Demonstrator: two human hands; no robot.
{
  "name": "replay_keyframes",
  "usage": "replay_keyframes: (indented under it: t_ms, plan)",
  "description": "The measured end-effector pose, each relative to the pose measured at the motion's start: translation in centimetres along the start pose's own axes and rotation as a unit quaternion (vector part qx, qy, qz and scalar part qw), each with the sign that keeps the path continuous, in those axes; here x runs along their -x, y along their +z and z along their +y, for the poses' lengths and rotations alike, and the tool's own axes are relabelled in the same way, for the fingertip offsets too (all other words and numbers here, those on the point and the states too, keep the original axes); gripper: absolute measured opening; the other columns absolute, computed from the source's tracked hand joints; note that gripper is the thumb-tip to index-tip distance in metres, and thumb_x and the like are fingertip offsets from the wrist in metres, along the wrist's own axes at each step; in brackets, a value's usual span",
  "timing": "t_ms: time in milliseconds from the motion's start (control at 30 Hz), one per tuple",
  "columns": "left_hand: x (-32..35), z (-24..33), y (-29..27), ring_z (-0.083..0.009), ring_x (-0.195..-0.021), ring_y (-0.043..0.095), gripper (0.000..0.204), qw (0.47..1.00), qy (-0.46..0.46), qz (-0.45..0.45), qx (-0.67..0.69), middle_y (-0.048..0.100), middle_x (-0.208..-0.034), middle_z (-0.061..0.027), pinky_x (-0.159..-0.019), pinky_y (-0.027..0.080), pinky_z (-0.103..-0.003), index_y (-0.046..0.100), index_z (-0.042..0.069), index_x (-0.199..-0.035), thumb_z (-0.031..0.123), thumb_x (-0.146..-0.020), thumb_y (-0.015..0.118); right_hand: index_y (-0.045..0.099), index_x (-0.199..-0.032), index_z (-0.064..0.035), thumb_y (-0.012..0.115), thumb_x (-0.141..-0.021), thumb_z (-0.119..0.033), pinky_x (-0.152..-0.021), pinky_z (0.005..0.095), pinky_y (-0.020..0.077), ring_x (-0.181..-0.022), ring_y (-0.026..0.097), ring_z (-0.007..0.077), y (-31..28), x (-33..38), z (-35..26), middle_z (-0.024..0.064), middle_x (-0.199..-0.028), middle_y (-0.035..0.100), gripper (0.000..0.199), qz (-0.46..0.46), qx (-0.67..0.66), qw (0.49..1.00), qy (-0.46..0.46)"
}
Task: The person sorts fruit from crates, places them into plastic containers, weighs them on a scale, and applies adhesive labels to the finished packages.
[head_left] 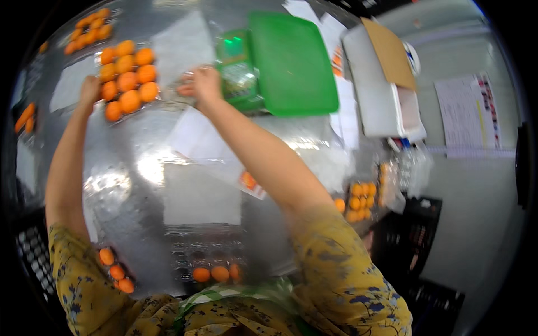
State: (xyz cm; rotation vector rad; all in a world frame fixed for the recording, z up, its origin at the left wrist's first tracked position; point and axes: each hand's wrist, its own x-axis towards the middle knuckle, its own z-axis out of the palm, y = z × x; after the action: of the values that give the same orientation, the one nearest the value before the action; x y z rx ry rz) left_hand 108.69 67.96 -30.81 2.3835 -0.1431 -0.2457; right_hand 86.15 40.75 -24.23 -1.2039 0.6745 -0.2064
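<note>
A clear tray of round orange fruit (128, 81) sits at the upper left of the metal table. My left hand (91, 89) is at its left edge, fingers closed on the rim and partly hidden by the fruit. To the right of the tray, my right hand (203, 85) is over the table with its fingers apart, pointing left. It appears to hold nothing, though it is slightly blurred. Crinkled clear plastic (171, 96) lies by its fingertips. Right beside it is a green container (238, 73) with clear wrapping, against a larger green lid or tray (291, 64).
Near me lies a clear compartment tray (196, 246) with a few orange fruit in its front row. More packed fruit (89, 31) sits at the far left, and another pack (361, 200) at the right. A white box (372, 84) with a cardboard flap stands at the far right.
</note>
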Motion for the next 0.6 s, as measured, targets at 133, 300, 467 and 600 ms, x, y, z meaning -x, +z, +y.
replay_keyframes:
  t_ms: [133,300,467,600]
  plan:
    - [-5.9,-11.2,-2.1,-0.017,-0.054,0.053,0.032,0.988,-0.023,-0.067,0.135,0.054,-0.065,-0.0071,-0.046,0.041,-0.031,0.057,0.001,-0.078,0.029,-0.085,0.045,0.044,-0.108,0.0108,0.05,-0.084,-0.008,-0.055,0.0317,0.0529,-0.066,0.064,0.0257,1.7,-1.0,2.0,0.0192,-0.085,0.058,0.031,-0.03,-0.031,0.998,0.037]
    - [-8.0,-14.0,-9.1,-0.0195,-0.066,0.058,0.032,0.983,-0.062,-0.059,-0.161,0.061,-0.078,-0.008,-0.065,0.046,-0.032,0.059,0.0,-0.099,0.029,-0.087,0.049,0.034,-0.123,0.0133,0.059,-0.08,-0.01,-0.057,0.029,0.0514,-0.07,0.064,0.0237,1.1,10.3,-0.5,0.0191,-0.086,0.058,0.055,-0.158,-0.019,0.986,0.049]
    - [8.1,4.1,0.1,-0.0184,-0.093,0.057,0.044,0.98,0.197,0.038,0.011,0.061,-0.105,-0.01,-0.082,0.043,-0.029,0.056,0.002,-0.116,0.035,-0.088,0.051,0.061,-0.099,0.0012,0.059,-0.084,-0.012,-0.061,0.0249,0.0505,-0.069,0.062,0.0118,-16.6,26.5,0.4,0.0074,-0.084,0.062,0.02,-0.061,0.148,0.985,-0.06]
    - [34.0,16.5,5.0,-0.0146,-0.083,0.06,0.036,0.941,0.084,-0.29,0.157,0.065,-0.09,-0.008,-0.08,0.045,-0.029,0.061,0.001,-0.107,0.031,-0.089,0.053,0.064,-0.091,-0.0007,0.057,-0.084,-0.015,-0.062,0.0307,0.0484,-0.066,0.061,0.0176,-31.2,33.9,-0.1,0.0115,-0.073,0.064,0.017,0.234,0.438,0.866,-0.063]
